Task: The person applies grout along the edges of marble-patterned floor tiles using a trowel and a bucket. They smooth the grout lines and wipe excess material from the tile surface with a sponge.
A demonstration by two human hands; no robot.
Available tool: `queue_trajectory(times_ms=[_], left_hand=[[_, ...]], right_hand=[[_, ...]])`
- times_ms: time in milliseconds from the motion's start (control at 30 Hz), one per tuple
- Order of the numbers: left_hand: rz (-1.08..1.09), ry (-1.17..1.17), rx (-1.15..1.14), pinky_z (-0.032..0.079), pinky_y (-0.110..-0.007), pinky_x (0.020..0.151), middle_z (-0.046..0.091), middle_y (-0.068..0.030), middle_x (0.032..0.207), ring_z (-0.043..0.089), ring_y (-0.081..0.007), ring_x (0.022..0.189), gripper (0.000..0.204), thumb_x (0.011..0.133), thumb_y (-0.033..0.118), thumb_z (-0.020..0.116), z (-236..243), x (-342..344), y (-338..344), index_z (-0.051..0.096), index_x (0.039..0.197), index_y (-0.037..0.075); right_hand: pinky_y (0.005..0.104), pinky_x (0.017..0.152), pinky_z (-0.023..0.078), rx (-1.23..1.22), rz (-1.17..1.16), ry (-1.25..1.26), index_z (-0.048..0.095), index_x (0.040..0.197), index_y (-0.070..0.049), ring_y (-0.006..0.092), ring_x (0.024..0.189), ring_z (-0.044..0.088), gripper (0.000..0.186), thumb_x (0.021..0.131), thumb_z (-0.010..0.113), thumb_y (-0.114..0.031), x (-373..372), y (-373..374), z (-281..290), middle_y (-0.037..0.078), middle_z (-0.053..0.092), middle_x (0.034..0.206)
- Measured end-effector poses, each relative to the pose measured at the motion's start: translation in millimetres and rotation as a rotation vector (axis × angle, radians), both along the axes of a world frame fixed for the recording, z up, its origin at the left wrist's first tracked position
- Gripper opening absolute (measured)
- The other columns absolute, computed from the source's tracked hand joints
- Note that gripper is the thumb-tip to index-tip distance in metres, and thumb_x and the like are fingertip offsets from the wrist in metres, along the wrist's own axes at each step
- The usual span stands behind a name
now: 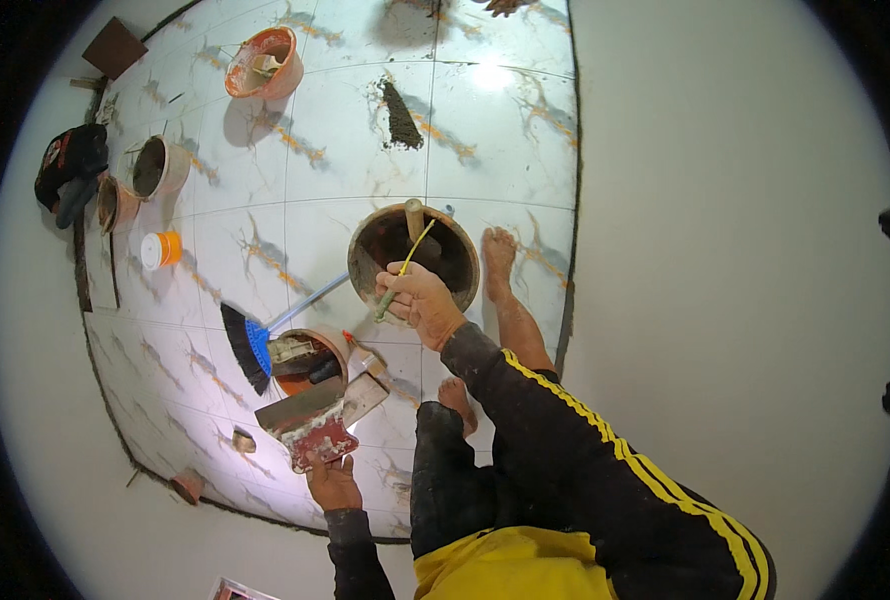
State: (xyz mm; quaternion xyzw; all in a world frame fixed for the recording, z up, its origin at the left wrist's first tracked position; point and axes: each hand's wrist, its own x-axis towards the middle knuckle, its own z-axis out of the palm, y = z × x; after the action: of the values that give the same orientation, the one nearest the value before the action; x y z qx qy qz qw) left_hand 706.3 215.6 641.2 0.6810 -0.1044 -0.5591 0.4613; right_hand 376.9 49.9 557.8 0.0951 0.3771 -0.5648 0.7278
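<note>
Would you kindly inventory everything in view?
Buckets: five, orange or grey, left, centre
Tub: one, white-orange, left
Broom: one, blue and black, left
Brush: one, tan-red, below centre
Flat tool: one, red, lower left
Flat pieces: two, grey, alongside
Slim tool: one, green-yellow, centre
Patch: one, dark, top centre
Board: one, brown, upper left
Clothing: count unclear, black, left
Tiles: many, white, floor
Wall: one, pale, right
Another person's hand: one, bare, top
Left hand: one, bare, holding flat tool
Right hand: one, bare, holding slim tool
Feet: two, bare, centre
Trousers: one pair, black, bottom
Shirt: one, yellow-black, bottom
</note>
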Motion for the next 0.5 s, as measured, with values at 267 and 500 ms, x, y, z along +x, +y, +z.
queue_trajectory(times_ms=[267,500], left_hand=[[-0.008,0.021,0.007,0.056,-0.033,0.083,0.067,-0.0049,0.130,0.066,-0.0178,0.110,0.044,0.105,0.041,0.062,20.0,-96.6,-145.0,0.056,0.137,0.012],[-0.011,0.208,-0.134,0.058,-0.035,0.087,0.067,-0.0077,0.131,0.067,-0.0189,0.112,0.042,0.108,0.038,0.057,27.8,-119.2,-263.3,0.056,0.139,0.010]], right_hand=[[0.0283,0.090,0.049,0.013,0.184,0.017,0.056,0.133,-0.006,0.0115,0.105,0.061,0.046,0.092,0.070,-0.020,-35.2,-115.2,-22.8,0.004,0.067,0.119],[0.0291,0.091,0.045,-0.083,0.301,0.125,0.053,0.138,-0.003,0.0119,0.106,0.057,0.056,0.087,0.069,-0.018,-5.0,-245.4,-26.3,0.007,0.064,0.127]])
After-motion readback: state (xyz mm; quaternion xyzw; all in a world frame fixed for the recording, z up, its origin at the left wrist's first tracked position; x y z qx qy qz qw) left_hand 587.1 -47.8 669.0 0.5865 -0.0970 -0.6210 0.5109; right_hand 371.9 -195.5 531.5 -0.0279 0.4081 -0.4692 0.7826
